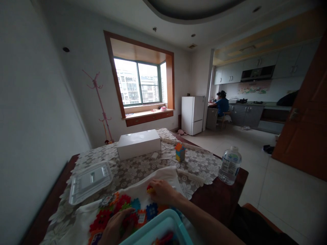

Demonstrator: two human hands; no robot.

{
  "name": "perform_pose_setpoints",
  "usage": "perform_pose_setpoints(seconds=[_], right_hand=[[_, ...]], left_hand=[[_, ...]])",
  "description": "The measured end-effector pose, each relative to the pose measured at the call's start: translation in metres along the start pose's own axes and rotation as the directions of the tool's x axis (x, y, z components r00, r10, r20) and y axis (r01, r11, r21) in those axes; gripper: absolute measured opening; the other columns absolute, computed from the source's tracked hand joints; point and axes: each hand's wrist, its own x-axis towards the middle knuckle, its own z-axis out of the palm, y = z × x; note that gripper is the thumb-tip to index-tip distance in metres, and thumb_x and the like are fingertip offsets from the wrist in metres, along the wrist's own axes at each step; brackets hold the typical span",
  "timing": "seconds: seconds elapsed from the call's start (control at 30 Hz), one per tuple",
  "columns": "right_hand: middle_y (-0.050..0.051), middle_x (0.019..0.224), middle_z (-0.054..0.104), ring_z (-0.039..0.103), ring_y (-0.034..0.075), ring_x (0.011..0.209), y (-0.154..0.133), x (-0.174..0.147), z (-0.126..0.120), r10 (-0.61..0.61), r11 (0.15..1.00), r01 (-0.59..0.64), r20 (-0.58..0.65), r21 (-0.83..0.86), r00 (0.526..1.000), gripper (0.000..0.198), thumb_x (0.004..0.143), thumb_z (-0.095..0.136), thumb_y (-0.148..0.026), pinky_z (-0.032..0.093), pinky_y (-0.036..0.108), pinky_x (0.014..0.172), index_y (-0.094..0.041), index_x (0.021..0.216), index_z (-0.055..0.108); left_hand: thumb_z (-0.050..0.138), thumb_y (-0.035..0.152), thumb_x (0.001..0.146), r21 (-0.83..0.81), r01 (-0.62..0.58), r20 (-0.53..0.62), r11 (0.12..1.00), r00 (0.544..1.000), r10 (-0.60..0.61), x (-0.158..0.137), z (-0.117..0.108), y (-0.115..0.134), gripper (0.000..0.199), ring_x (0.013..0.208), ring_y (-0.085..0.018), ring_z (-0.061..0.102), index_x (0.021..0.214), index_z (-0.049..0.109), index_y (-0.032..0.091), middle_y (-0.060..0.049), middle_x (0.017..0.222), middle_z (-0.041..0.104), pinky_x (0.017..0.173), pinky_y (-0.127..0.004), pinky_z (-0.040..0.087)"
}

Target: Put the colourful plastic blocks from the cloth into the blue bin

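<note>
In the head view, my right hand (163, 191) pinches a small red and yellow plastic building piece (150, 189) above a white cloth (167, 173). My left hand (116, 227) is lower down, its fingers curled around a red notched building piece (130, 219). Around both hands lie several gear-edged pieces, among them a red piece (100, 220), a dark blue piece (152, 210) and an orange piece with a white window (141, 217). A light-blue plastic box (163, 219) stands close in front of me, with more pieces inside, partly cut off by the frame.
A small house built of pieces (180, 153), a white box (139, 144), a clear lid (90, 180) and a water bottle (230, 166) stand or lie on the table with its flowered cloth (191, 166). Far back, a person (222, 106) sits in the kitchen.
</note>
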Motion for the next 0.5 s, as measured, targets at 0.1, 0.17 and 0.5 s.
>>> perform_pose_setpoints(seconds=[0.1,0.17,0.5], right_hand=[[0.016,0.126,0.084,0.079,0.032,0.115,0.001,0.003,0.004,0.050,0.983,-0.032,-0.093,0.182,0.994,0.024,0.093,0.074,-0.021,0.061,0.042,0.102,-0.017,0.116,0.077],[0.010,0.114,0.083,0.078,0.028,0.104,-0.001,0.007,0.005,0.102,0.890,-0.020,-0.156,0.455,0.983,0.028,0.089,0.082,-0.026,0.063,0.040,0.092,-0.020,0.115,0.074],[-0.001,0.089,0.080,0.076,0.015,0.076,-0.008,-0.012,-0.017,-0.263,-0.171,-0.081,0.034,0.982,0.964,0.068,0.065,0.114,-0.046,0.061,0.028,0.079,-0.023,0.113,0.072]], left_hand=[[0.069,0.081,0.094,-0.027,-0.009,-0.047,1.000,0.999,0.008,-0.001,0.002,0.001,0.058,0.105,-0.040,0.089,0.109,0.092,0.030,-0.011,0.111,0.092,0.103,-0.053,0.074],[0.063,0.088,0.095,-0.041,-0.013,-0.068,0.999,0.998,0.010,-0.003,0.004,0.000,0.065,0.104,-0.040,0.088,0.107,0.092,0.031,-0.011,0.109,0.092,0.101,-0.054,0.075],[0.058,0.078,0.096,0.011,0.007,-0.001,1.000,1.000,-0.007,-0.003,0.003,0.007,0.056,0.108,-0.044,0.088,0.110,0.093,0.037,-0.012,0.118,0.092,0.103,-0.060,0.074]])
